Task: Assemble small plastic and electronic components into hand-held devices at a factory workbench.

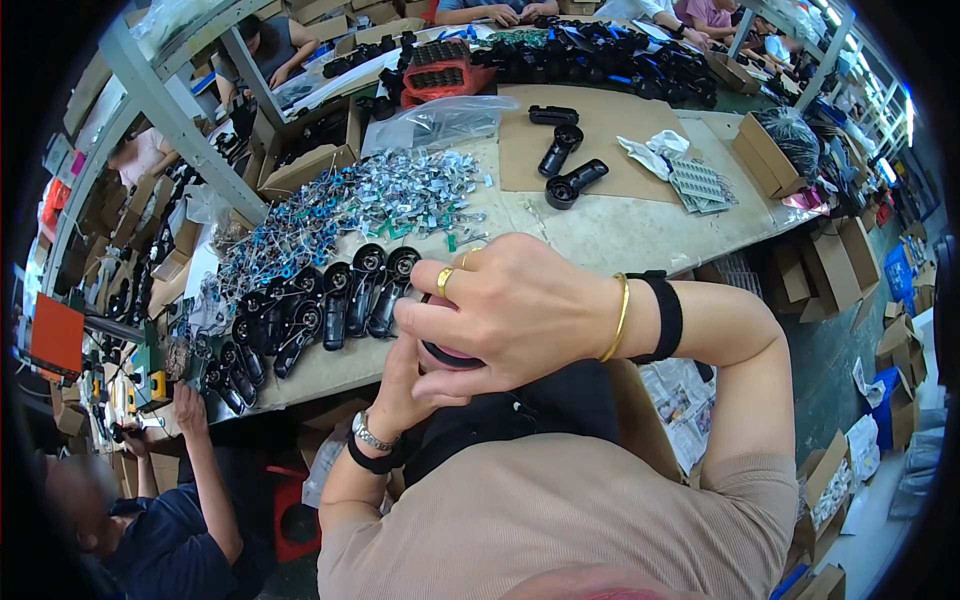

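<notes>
In front of my body, both hands close round a small round part with a black rim and a pink face (452, 356). My right hand (515, 310) covers most of it from above, fingers curled over, so its kind does not show. From below and to the left, my left hand (405, 378) grips the same part, its fingers largely hidden behind the right. Just left of my hands, a row of black plastic housings (335, 300), each with a round head and a handle, lies on the worktable (455, 272). Thin wires show in several of their heads.
Behind the row spreads a heap of small circuit boards and wired parts (400, 190). Black housings (562, 150) lie on a cardboard sheet (630, 130), near a stack of pale green panels (700, 187). A metal post (180, 120) rises at left. A co-worker (170, 530) sits lower left.
</notes>
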